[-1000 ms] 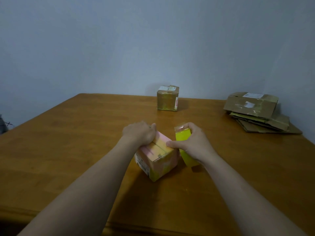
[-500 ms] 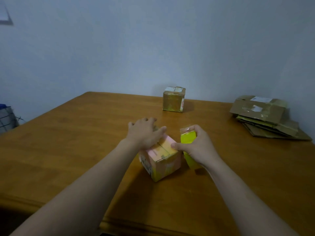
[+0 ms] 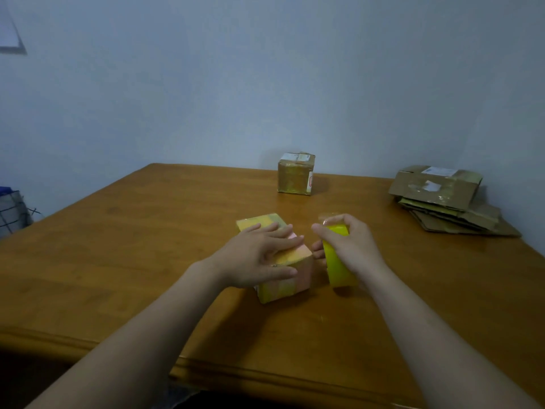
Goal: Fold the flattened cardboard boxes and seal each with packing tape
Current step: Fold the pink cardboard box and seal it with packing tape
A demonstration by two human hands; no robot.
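A small pink and yellow cardboard box (image 3: 283, 283) stands on the wooden table (image 3: 118, 261) in front of me. My left hand (image 3: 259, 258) lies flat on its top with straight fingers, pressing it down. Just right of the box, my right hand (image 3: 351, 246) grips a yellow roll of packing tape (image 3: 339, 267) standing on edge, with a clear loose end at its top. A folded, taped brown box (image 3: 295, 178) stands at the far middle of the table. A stack of flattened cardboard boxes (image 3: 442, 199) lies at the far right.
The table's near edge (image 3: 206, 370) runs below my forearms. A wire basket (image 3: 11, 214) stands off the table at the left. A pale wall rises behind the table.
My left hand has spread flat over the small box's top, and the box has turned a little. My right hand has drawn the tape roll slightly away from the box.
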